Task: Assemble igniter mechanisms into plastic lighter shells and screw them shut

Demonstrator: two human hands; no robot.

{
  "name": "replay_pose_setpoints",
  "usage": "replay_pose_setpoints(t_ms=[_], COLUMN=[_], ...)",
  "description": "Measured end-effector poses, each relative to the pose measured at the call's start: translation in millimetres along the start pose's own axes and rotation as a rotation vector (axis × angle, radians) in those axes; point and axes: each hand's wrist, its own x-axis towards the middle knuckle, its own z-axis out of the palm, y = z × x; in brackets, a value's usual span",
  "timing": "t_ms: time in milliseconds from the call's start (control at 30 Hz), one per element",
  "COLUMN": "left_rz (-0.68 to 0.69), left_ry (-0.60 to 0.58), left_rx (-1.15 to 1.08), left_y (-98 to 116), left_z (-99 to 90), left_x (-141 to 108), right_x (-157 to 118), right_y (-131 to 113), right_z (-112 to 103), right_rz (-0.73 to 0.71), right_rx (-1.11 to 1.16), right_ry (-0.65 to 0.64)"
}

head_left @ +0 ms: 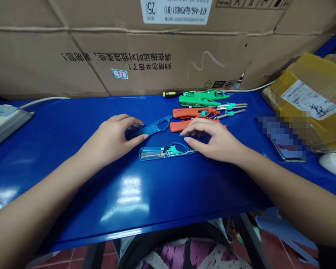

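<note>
- Patterned pink-and-black clothing [184, 254] showed at the near edge of the blue table [170, 198].
- Left hand [114, 136]: thumb and fingers stood apart around the left end of an empty blue cover [153, 129]; whether they gripped it, I cannot tell.
- Right hand [212, 140]: thumb and curled fingertips were parted, with nothing visibly pinched, beside the tip end of the opened blue lighter body [154, 154].
- That body lay on the table, nearer than the cover, its teal trigger and inner parts exposed.
- Behind lay orange lighter pieces [184, 113], partly under the right hand, then green lighter pieces [193, 100] and a yellow-and-black screwdriver [172, 94].
</note>
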Motion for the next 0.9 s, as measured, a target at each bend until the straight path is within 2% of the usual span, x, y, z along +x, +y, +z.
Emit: replay_pose_setpoints(t_ms=[133,233,333,500,600,800,900], left_rz=[-0.002,-0.009,0.022,0.075,0.063,0.164,0.236], left_ry=[-0.028,-0.050,-0.015,0.080,0.093,-0.081,-0.086], left_rx=[-0.029,-0.033,-0.030,-0.019,0.015,0.189,0.211], left_y=[-0.5,-2.4,-1.2,11.1,19.1,29.4,31.5], left_z=[3.6,5.3,4.1,-6.4,-13.6,-18.6,-16.4], left_x=[1.3,2.2,1.5,-4.4,-8.0,-12.7,-15.5], right_x=[-1.0,-1.4,-1.4,-0.3,0.3,0.8,0.3], right_y=[-2.8,-1.2,1.6,2.1,2.0,2.0,-0.8], right_z=[5.4,6.5,6.1,2.9,0.2,-5.7,-11.8], right_rz=[-0.061,-0.089,-0.085,-0.105,-0.116,-0.104,-0.126], right_rx=[-0.047,-0.064,-0.064,-0.109,-0.155,-0.197,-0.188], right_ry=[-0.059,-0.058,-0.010,0.159,0.183,0.185,0.073])
